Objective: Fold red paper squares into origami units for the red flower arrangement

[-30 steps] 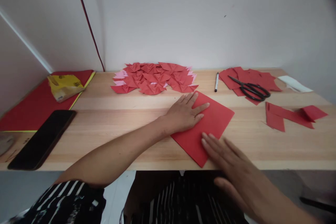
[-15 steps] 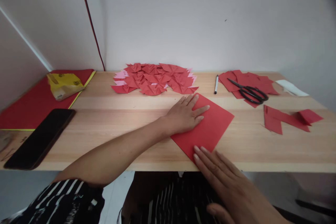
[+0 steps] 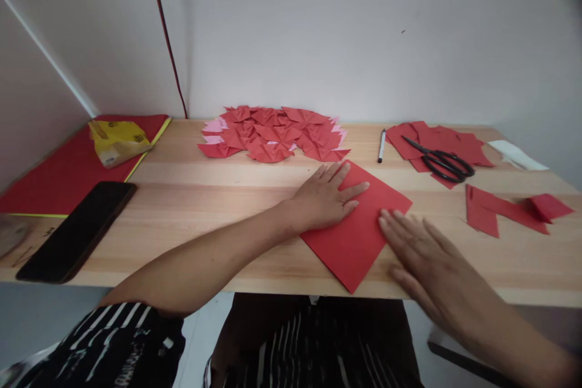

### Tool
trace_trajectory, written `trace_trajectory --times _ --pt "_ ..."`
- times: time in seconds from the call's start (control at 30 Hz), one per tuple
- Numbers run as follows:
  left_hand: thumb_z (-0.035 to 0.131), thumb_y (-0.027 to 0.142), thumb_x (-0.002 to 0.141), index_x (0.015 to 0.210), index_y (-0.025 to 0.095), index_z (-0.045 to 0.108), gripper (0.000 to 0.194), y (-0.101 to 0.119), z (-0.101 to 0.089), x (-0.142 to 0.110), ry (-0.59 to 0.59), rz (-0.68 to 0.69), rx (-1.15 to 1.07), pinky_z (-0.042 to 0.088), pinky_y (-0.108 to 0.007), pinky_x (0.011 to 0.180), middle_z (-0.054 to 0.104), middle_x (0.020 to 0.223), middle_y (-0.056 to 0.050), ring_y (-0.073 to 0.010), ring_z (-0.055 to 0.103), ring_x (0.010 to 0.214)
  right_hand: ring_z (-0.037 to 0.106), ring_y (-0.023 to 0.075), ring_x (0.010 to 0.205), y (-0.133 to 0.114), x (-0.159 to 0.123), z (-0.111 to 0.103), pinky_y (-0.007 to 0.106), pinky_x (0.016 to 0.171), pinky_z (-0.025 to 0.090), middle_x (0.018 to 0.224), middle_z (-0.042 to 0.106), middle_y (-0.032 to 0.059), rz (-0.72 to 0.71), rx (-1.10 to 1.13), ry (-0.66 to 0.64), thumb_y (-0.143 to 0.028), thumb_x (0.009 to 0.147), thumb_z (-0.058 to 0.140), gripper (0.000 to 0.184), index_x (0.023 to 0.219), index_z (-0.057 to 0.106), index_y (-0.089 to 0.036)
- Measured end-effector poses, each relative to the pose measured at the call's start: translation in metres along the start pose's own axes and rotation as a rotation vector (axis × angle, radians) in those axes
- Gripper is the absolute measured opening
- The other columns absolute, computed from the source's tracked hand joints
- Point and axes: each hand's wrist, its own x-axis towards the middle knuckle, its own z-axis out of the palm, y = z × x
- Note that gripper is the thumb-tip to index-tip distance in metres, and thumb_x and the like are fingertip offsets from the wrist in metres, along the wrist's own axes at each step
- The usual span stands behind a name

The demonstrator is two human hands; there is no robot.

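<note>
A red sheet of paper (image 3: 352,248) lies flat on the wooden table near its front edge, turned so one corner points toward me. My left hand (image 3: 325,197) rests open on the sheet's left and upper part, fingers spread. At the sheet's right edge, my right hand (image 3: 422,260) touches the paper with outstretched fingertips, the thumb apart from the fingers. Neither hand grips anything. The left palm hides part of the sheet.
Folded red and pink paper pieces (image 3: 275,133) lie by the wall. Right of them are a marker (image 3: 382,145), black scissors (image 3: 448,165) on red scraps (image 3: 464,142), a white strip (image 3: 518,154) and cut red strips (image 3: 504,209). A phone (image 3: 77,230) and yellow packet (image 3: 118,139) lie left.
My right hand has slid up and right from the sheet's near corner to its right edge, uncovering that corner. My left hand stays on the paper. The view has shifted slightly.
</note>
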Motion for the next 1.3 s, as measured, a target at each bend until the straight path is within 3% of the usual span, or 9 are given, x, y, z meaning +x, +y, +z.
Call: trace_trajectory --times 0.1,0.23,0.3,0.43,0.53,0.83,0.97,1.1,1.3 --pt "0.030 0.044 0.098 0.146 0.030 0.037 0.050 -0.001 0.001 0.001 0.004 0.009 0.016 0.012 -0.048 0.118 0.020 0.160 -0.006 -0.0280 0.014 0.147 0.033 0.0246 0.141 -0.038 -0.001 -0.005 0.046 0.111 0.035 0.155 0.032 0.0104 -0.117 0.031 -0.082 -0.037 0.094 0.045 0.074 0.155 0.011 -0.014" --pt "0.031 0.038 0.099 0.144 0.020 0.040 0.049 0.003 0.002 -0.002 0.062 0.006 0.074 0.012 -0.044 0.119 0.026 0.157 -0.012 -0.0266 0.019 0.147 0.038 0.0253 0.138 -0.066 -0.003 -0.009 0.042 0.103 0.045 0.154 0.032 0.0129 -0.190 0.001 -0.041 -0.035 0.091 0.048 0.077 0.154 0.013 -0.008" --pt "0.032 0.033 0.100 0.143 0.012 0.041 0.049 0.012 0.004 -0.009 0.094 0.026 0.085 0.012 -0.042 0.119 0.025 0.156 -0.017 -0.0258 0.017 0.147 0.045 0.0265 0.134 -0.066 -0.004 -0.008 0.042 0.099 0.049 0.152 0.037 0.0140 -0.196 -0.019 -0.008 -0.033 0.090 0.047 0.077 0.154 0.013 -0.008" --pt "0.025 0.050 0.098 0.148 0.016 0.031 0.060 0.044 0.005 -0.041 0.066 0.028 -0.092 0.020 -0.045 0.118 0.021 0.158 -0.016 -0.0262 0.016 0.148 0.057 0.0295 0.122 -0.058 -0.004 -0.001 0.043 0.090 0.053 0.136 0.057 0.0153 -0.229 -0.018 0.068 -0.039 0.089 0.050 0.084 0.155 0.009 -0.009" --pt "0.023 0.051 0.098 0.150 0.020 0.026 0.060 0.060 0.004 -0.069 0.034 0.067 -0.178 0.019 -0.042 0.119 0.019 0.159 -0.013 -0.0240 0.014 0.148 0.059 0.0305 0.118 -0.055 -0.003 0.003 0.044 0.088 0.054 0.123 0.067 0.0122 -0.257 0.025 0.084 -0.041 0.087 0.053 0.085 0.155 0.012 -0.012" --pt "0.030 0.067 0.088 0.153 0.016 0.016 0.084 0.049 0.002 -0.109 0.050 0.027 -0.061 0.016 -0.046 0.120 0.012 0.158 -0.021 -0.0303 0.008 0.147 0.058 0.0285 0.120 -0.056 0.002 0.001 0.044 0.085 0.055 0.141 0.051 0.0170 -0.290 -0.083 0.062 -0.041 0.087 0.047 0.084 0.154 0.011 -0.006" --pt "0.030 0.068 0.088 0.151 0.009 0.020 0.087 0.051 0.002 -0.124 0.044 0.017 -0.009 0.014 -0.042 0.122 0.012 0.158 -0.019 -0.0289 0.006 0.148 0.053 0.0277 0.126 -0.045 0.002 0.003 0.046 0.093 0.052 0.146 0.045 0.0147 -0.245 -0.046 -0.007 -0.038 0.090 0.045 0.079 0.154 0.011 -0.008" --pt "0.032 0.067 0.087 0.150 0.009 0.025 0.086 0.051 0.004 -0.130 0.030 0.035 -0.016 0.015 -0.044 0.121 0.015 0.158 -0.021 -0.0296 0.007 0.148 0.047 0.0310 0.132 -0.015 0.009 0.004 0.055 0.100 0.044 0.151 0.038 0.0160 -0.120 -0.015 -0.015 -0.035 0.096 0.037 0.072 0.156 0.002 -0.015" --pt "0.055 0.058 0.084 0.147 0.034 0.031 0.071 0.046 0.012 -0.126 0.072 0.089 -0.100 0.023 -0.051 0.116 0.005 0.159 -0.020 -0.0355 0.010 0.146 0.040 0.0320 0.136 0.034 0.024 0.014 0.056 0.106 0.038 0.149 0.041 0.0182 -0.051 -0.060 0.036 -0.036 0.100 0.025 0.064 0.156 0.000 -0.017"
